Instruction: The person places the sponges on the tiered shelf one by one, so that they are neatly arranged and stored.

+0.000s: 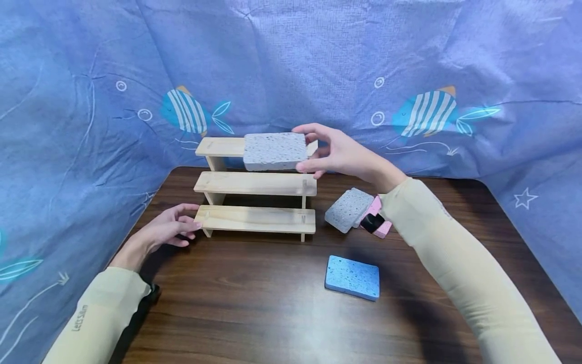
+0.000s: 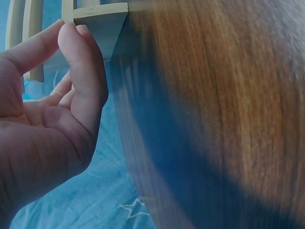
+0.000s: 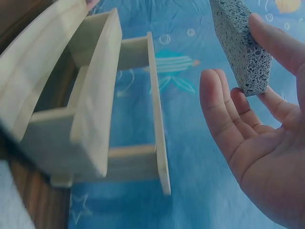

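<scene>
Up by the top step of a three-tier wooden stand (image 1: 254,219), my right hand (image 1: 338,151) holds a grey speckled sponge (image 1: 275,150) by its right end, thumb on one side and fingers on the other. In the right wrist view the same sponge (image 3: 240,47) is apart from the wooden steps (image 3: 95,90). It hides part of the top step in the head view. My left hand (image 1: 170,226) pinches the left end of the lowest step with thumb and forefinger; the left wrist view shows these fingertips at the step's corner (image 2: 102,10).
A blue sponge (image 1: 352,277) lies on the dark wooden table (image 1: 236,293), right of centre. Behind it are overlapping grey sponges (image 1: 347,208) and pink sponges (image 1: 383,230), partly covered by the right sleeve and a black wrist device (image 1: 372,222). A blue fish-print cloth (image 1: 295,60) hangs behind.
</scene>
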Demonstrator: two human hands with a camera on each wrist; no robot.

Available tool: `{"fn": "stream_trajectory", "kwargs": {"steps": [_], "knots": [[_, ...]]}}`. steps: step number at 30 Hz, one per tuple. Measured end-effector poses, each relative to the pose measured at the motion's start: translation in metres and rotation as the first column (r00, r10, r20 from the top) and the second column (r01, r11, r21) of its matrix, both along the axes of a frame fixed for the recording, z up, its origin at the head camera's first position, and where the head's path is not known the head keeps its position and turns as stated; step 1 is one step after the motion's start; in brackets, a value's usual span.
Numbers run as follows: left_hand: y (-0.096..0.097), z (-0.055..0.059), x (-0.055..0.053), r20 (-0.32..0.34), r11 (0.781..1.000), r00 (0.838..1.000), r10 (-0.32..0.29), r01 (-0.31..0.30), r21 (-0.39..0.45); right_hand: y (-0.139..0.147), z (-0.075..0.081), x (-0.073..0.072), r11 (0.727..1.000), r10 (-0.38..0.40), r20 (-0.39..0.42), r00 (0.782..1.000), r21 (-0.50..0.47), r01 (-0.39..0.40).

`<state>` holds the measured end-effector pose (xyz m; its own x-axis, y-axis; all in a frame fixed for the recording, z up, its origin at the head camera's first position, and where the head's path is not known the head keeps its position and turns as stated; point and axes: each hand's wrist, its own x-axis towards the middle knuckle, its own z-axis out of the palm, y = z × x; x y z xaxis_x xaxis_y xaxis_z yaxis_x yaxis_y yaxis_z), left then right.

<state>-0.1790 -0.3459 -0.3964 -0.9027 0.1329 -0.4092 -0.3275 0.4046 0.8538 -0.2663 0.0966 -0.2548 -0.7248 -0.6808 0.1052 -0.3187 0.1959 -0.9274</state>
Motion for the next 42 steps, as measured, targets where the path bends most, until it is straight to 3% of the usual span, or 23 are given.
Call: {"fn": "stream_trajectory", "kwargs": {"steps": [5,9,14,20,30,42], "knots": [[0.005,0.001,-0.003,0.003,1.000,1.000,-0.006,0.006,-0.003,-0.024,0.004,-0.009,1.000,0.006,-0.008,1.000,0.018,-0.006],[0.006,0.001,0.000,0.004,1.000,1.000,-0.010,0.010,0.000,-0.045,0.005,-0.016,0.999,0.017,0.036,0.999,-0.030,-0.016],[0.004,0.004,0.002,-0.004,1.000,1.000,-0.020,0.020,-0.014,-0.070,0.004,-0.017,0.994,0.022,0.103,0.994,-0.107,-0.011],[0.002,0.006,0.002,-0.001,0.999,1.000,-0.027,0.027,-0.018,-0.092,0.003,-0.017,0.995,0.024,0.116,0.993,-0.103,-0.012],[0.002,-0.003,0.007,-0.004,1.000,1.000,-0.028,0.028,0.011,-0.110,-0.008,-0.027,1.000,-0.008,0.136,0.991,-0.015,0.010],[0.004,-0.001,0.002,-0.010,0.999,0.999,-0.032,0.032,0.011,-0.120,-0.023,-0.040,0.996,-0.087,0.160,0.983,0.003,0.087]]}}
